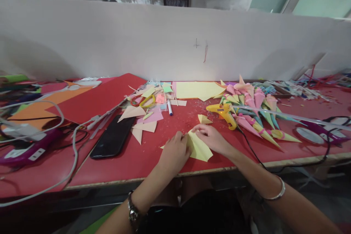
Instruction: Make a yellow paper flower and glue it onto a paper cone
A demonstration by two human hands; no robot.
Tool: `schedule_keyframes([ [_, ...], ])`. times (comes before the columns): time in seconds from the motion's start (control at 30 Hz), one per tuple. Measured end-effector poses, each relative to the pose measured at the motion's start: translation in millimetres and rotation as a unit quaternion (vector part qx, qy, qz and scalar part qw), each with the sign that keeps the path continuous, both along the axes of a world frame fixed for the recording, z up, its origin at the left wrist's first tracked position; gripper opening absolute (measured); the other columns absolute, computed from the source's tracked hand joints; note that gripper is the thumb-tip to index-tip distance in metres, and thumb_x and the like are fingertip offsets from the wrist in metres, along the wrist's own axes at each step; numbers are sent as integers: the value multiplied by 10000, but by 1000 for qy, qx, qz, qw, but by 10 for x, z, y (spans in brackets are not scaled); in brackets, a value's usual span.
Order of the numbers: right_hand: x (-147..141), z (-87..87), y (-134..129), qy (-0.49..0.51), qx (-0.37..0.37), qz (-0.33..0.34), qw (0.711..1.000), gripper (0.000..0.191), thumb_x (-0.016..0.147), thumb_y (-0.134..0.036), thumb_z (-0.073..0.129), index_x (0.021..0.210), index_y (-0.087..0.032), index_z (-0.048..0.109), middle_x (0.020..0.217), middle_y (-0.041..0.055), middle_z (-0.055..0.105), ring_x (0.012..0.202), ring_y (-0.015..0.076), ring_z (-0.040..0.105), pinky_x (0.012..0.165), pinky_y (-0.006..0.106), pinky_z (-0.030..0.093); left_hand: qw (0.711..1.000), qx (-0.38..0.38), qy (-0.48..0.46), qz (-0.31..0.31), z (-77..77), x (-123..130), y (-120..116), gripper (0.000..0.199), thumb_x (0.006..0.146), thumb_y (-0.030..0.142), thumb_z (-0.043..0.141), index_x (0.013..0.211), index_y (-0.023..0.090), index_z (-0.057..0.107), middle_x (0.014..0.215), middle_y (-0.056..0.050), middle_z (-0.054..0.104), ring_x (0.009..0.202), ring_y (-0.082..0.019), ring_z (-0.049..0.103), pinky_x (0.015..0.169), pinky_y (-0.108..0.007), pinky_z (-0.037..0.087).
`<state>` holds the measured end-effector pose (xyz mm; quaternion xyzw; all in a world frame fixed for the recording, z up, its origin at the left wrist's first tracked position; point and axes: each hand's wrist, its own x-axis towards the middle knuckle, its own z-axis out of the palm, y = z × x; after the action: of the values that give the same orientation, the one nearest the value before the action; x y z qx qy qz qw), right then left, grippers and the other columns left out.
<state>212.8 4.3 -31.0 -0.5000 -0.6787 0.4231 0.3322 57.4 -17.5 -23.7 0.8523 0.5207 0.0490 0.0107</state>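
A piece of pale yellow paper (199,149) with crease lines lies at the front of the red table. My left hand (174,151) has its fingers curled on the paper's left edge. At the upper corner, the bent fingers of my right hand (211,137) close on the same sheet. Just beyond them rests a small folded yellow paper piece (204,119). To the right is a yellow hot glue gun (225,114) with its cord trailing toward the table edge. Part of the sheet is hidden under my left fingers.
Rolled paper cones (256,104) in pink, green and yellow are heaped at right. A black phone (113,139), paper scraps (146,127), yellow-handled scissors (147,101) and a marker (170,108) lie left of centre. Power strips (34,148) and cables sit at far left. A white partition (131,40) stands behind.
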Motion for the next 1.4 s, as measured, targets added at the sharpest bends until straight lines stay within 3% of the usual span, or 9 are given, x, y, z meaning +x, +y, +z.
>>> schedule_keyframes([
  [0.1,-17,-56,-30,-52,13,-36,998,200,783,-250,375,912,-191,517,605,-29,561,520,110,495,532,215,359,1000,4,28,11,19,38,-11,352,808,174,362,1135,93,460,937,-106,524,787,-216,571,674,-346,449],
  [0.2,-40,-81,-84,-137,80,-65,985,202,785,-229,375,915,-197,526,511,-52,539,489,115,472,655,270,360,999,10,42,13,44,63,-21,365,812,168,346,1153,93,449,958,-111,528,820,-227,573,678,-354,453],
  [0.3,-73,-94,-131,-211,125,-78,966,212,790,-201,383,941,-200,532,514,-46,571,534,129,494,780,336,302,998,8,54,20,62,79,-23,359,809,170,352,1146,101,454,967,-111,530,832,-229,575,683,-357,455],
  [0.4,-100,-108,-161,-243,141,-88,956,229,809,-187,365,951,-203,544,558,-24,605,574,137,521,782,328,279,997,-13,65,29,78,96,-16,332,805,171,361,1113,114,472,980,-108,532,826,-229,578,664,-354,462],
  [0.83,-1,-92,-252,-278,157,-115,941,227,797,-142,375,807,-196,595,664,16,650,603,146,562,699,277,333,996,-15,88,13,31,102,-9,367,839,179,332,1184,102,428,1007,-118,559,876,-245,566,660,-367,473],
  [0.93,31,-72,-296,-241,133,-128,953,200,778,-240,443,926,-184,565,602,7,625,598,162,563,631,262,357,996,-7,87,22,6,105,-6,382,839,181,339,1206,98,407,1046,-127,547,884,-240,564,665,-367,476],
  [1.07,22,-75,-403,-164,111,-122,973,431,741,-315,502,1141,-179,415,556,-40,593,591,163,558,655,284,383,996,-2,89,17,3,100,-8,388,839,188,357,1214,101,401,1054,-136,544,907,-234,559,693,-359,473],
  [1.23,-10,-102,-492,-191,136,-130,964,287,768,-241,432,1046,-199,490,440,-78,446,531,142,506,673,285,373,996,6,87,9,3,84,-7,371,848,198,350,1201,106,417,1038,-136,546,901,-235,563,676,-358,481],
  [1.4,4,-122,-519,-237,139,-147,950,273,765,-207,401,1011,-188,519,508,-34,503,562,157,517,554,235,350,995,25,91,12,-35,85,-8,387,836,191,365,1210,102,414,1035,-133,546,876,-230,571,660,-359,486],
])
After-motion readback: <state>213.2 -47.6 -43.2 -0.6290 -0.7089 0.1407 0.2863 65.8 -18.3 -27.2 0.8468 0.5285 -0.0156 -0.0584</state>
